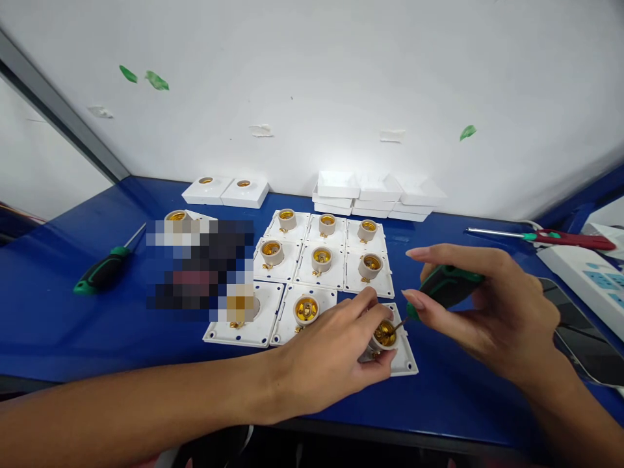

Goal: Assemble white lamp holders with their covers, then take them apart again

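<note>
A white square lamp-socket plate (404, 357) with a brass-lined socket (385, 333) lies near the front of the blue table (73, 325). My left hand (336, 351) is closed around that socket, thumb and fingers gripping its sides. My right hand (487, 305) grips a black-and-green screwdriver (446, 286), its tip reaching into the socket's brass centre.
Several more socket plates (322, 260) lie in a grid behind my hands. White covers (375, 192) are stacked at the back, two finished units (227, 190) to their left. A second screwdriver (104, 270) lies left, a red-handled one (560, 238) right, beside a power strip (589, 273). A blurred patch (199, 266) hides some items.
</note>
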Demonstrator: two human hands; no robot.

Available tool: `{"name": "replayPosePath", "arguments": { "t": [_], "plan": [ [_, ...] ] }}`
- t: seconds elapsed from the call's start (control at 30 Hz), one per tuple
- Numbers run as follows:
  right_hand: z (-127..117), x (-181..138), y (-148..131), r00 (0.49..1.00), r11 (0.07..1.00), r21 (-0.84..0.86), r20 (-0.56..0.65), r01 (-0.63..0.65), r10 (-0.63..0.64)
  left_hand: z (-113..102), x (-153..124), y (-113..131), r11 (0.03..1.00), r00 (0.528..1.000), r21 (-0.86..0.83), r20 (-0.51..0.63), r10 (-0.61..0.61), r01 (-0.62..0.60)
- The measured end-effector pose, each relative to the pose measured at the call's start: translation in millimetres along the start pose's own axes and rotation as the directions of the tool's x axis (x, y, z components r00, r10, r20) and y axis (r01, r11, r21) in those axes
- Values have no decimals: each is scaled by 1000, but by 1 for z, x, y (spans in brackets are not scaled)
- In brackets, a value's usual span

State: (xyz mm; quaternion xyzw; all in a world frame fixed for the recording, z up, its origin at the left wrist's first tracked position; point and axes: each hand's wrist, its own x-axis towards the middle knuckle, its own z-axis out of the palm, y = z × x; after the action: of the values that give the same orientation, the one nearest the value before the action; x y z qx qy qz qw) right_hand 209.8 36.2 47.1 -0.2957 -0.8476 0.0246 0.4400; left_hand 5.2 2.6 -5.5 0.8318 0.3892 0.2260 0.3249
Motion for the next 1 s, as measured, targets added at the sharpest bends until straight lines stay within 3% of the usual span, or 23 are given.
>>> {"name": "replayPosePath", "arguments": {
  "t": [0.13,0.3,0.5,0.7,0.9,1.0],
  "plan": [
    [0,-2,3,996,988,135,69,-70,61,1,0,-1,1000,1000,2,-11,6,-6],
    [-2,-3,5,987,983,142,122,-119,102,-1,0,0,1000,1000,3,-3,19,-19],
    [-3,-1,3,984,990,126,173,-61,39,1,0,-1,999,999,-21,-27,41,-42],
    [2,2,3,977,965,235,202,-113,65,3,0,-3,998,998,-31,-38,48,-49],
    [-14,9,4,955,927,361,297,-106,-7,0,0,-1,998,999,-50,-23,46,-47],
    [-22,12,5,961,932,353,276,-87,-15,0,0,-1,998,999,-44,-21,40,-41]
  ]
}}
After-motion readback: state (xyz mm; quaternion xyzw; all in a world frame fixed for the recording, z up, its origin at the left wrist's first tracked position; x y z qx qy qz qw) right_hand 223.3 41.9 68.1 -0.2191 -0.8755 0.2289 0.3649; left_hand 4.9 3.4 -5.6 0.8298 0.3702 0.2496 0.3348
